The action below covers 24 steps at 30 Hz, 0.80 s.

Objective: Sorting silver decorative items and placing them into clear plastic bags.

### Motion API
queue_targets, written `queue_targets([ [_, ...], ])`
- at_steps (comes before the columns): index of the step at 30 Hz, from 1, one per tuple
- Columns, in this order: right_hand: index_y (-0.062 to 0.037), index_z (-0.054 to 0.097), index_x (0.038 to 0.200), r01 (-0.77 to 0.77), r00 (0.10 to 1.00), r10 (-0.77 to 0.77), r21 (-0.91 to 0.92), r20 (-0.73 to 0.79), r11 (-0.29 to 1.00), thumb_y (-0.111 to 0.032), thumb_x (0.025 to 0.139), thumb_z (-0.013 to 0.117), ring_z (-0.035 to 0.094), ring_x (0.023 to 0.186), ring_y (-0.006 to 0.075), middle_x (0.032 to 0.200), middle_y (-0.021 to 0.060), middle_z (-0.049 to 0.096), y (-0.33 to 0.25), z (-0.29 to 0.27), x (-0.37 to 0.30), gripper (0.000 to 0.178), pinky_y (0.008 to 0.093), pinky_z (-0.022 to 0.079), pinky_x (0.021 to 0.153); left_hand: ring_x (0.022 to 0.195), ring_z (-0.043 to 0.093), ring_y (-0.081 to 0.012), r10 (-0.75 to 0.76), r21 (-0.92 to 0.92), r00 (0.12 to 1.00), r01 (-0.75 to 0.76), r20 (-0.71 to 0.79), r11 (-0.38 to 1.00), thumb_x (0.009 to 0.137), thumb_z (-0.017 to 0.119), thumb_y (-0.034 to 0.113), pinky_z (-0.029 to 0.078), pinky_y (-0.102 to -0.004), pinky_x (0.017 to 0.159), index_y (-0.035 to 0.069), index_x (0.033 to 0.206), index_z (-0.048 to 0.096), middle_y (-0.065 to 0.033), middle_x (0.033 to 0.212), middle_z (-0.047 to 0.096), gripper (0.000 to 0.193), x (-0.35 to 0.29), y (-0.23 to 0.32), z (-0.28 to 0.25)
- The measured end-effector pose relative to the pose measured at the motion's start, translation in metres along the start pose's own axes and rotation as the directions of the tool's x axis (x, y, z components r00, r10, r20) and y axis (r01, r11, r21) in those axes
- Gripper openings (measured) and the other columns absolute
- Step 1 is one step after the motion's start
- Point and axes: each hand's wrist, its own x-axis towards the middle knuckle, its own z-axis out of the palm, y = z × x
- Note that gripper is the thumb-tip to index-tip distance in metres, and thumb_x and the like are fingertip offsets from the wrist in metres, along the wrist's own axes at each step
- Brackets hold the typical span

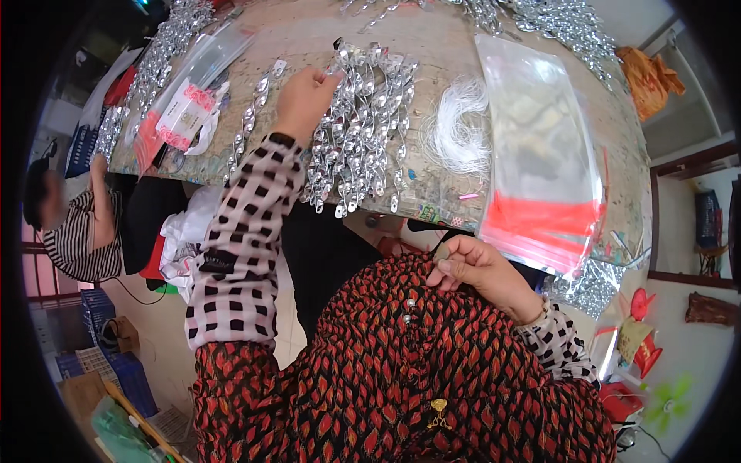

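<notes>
Silver twisted strips [359, 127] lie side by side in a bunch on the worktable, their lower ends reaching its near edge. My left hand [305, 102] is over the bunch's left side, its fingertips pinched at the upper part of a strip. One more silver strip [248, 116] lies apart, left of that wrist. Close to my chest, my right hand [482, 270] is curled with thumb and fingers together. A small grey-green bit [441, 253] shows at its fingertips; what it is I cannot make out.
A coil of white string [459, 127] and a stack of clear plastic bags with red ends [540, 154] lie on the right of the worktable [289, 31]. More bags [204, 65] and a pink-and-white packet [187, 116] lie left. A person in stripes [85, 231] sits at far left.
</notes>
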Motion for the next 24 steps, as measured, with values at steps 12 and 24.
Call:
queue_targets([
  [12, -0.0055, 0.054, 0.103, 0.028, 1.000, -0.028, 0.052, -0.002, 0.998, -0.019, 0.095, 0.054, 0.061, 0.081, 0.0084, 0.092, 0.0051, 0.066, 0.009, -0.006, -0.007, 0.016, 0.0211, 0.048, 0.073, 0.060, 0.059, -0.0185, -0.127, -0.094, 0.984, 0.139, 0.122, 0.986, 0.075, 0.060, 0.031, 0.044, -0.0345, 0.059, 0.001, 0.072, 0.064, -0.0085, 0.061, 0.061, 0.031, 0.034, 0.000, 0.016],
  [24, -0.0084, 0.047, 0.126, 0.306, 0.659, -0.732, -0.951, 0.172, 0.052, 0.000, 0.079, 0.054, 0.061, 0.091, 0.0361, 0.129, 0.0207, 0.045, -0.063, 0.001, 0.078, 0.048, 0.0428, 0.051, 0.071, 0.057, 0.056, -0.0099, -0.204, -0.441, 0.931, 0.327, 0.304, 0.836, 0.086, 0.057, 0.023, 0.048, -0.0240, 0.053, 0.007, 0.084, 0.056, -0.0017, 0.072, 0.059, 0.016, 0.020, 0.018, -0.001],
])
